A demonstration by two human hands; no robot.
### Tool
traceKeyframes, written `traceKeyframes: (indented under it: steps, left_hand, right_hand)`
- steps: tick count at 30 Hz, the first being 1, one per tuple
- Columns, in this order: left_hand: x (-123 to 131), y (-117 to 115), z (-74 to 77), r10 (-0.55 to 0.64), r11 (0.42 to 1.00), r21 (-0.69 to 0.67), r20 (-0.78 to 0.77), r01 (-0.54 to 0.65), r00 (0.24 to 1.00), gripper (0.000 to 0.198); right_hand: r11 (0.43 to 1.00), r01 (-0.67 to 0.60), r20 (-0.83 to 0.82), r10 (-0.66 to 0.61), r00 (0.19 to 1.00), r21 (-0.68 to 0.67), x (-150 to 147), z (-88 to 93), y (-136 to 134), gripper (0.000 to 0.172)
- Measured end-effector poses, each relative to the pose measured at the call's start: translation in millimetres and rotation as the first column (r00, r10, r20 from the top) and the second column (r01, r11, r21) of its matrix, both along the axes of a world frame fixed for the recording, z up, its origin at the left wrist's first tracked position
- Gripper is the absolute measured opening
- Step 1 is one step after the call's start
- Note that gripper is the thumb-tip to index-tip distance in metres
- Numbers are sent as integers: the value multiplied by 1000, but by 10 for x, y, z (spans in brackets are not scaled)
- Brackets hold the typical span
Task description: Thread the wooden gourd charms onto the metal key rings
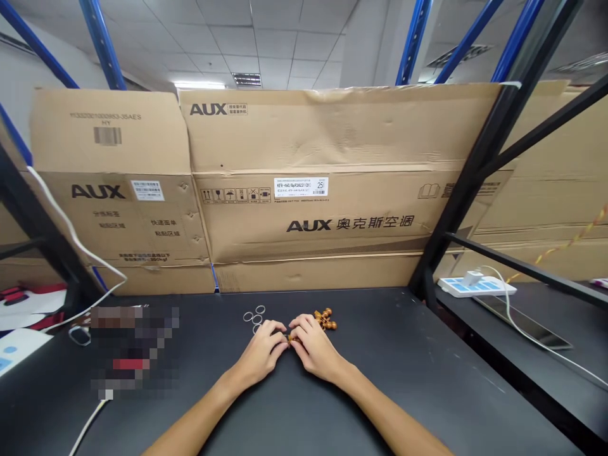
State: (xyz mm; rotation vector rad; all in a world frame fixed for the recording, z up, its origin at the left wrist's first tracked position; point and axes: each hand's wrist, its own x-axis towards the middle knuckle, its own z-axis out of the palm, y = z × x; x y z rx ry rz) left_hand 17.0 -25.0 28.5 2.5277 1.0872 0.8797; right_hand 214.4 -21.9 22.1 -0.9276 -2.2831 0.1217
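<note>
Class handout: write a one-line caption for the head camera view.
Left hand and right hand pinch small brown beads near metal rings on a black table.

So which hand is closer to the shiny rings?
Left. The left hand is right below the rings, its fingers almost at them. The right hand is farther away, on the other side of the left hand.

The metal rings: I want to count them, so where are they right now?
In the head view, the metal rings lie on the black tabletop, just beyond the left hand and left of the brown beads.
</note>
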Motion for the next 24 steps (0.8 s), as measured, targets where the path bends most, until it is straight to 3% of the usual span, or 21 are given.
traceKeyframes:
  steps: [5, 12, 18, 24]
  left_hand:
    - [-8, 5, 10, 0, 1000, 14, -17, 1, 1000, 19]
    - [3, 0, -6, 4, 999, 36, -19, -4, 1000, 18]
    - [-5, -7, 28, -5, 999, 51, -22, 6, 1000, 19]
    - [8, -29, 31, -19, 1000, 14, -32, 20, 999, 18]
  right_hand:
    - [996, 86, 3, -86, 996, 2, 33, -31, 43, 10]
    - [1000, -3, 1, 3, 1000, 15, -8, -9, -7, 11]
    - [996, 87, -20, -87, 996, 11, 41, -19, 47, 10]
    - [1000, 13, -8, -13, 1000, 10, 4, -8, -6, 11]
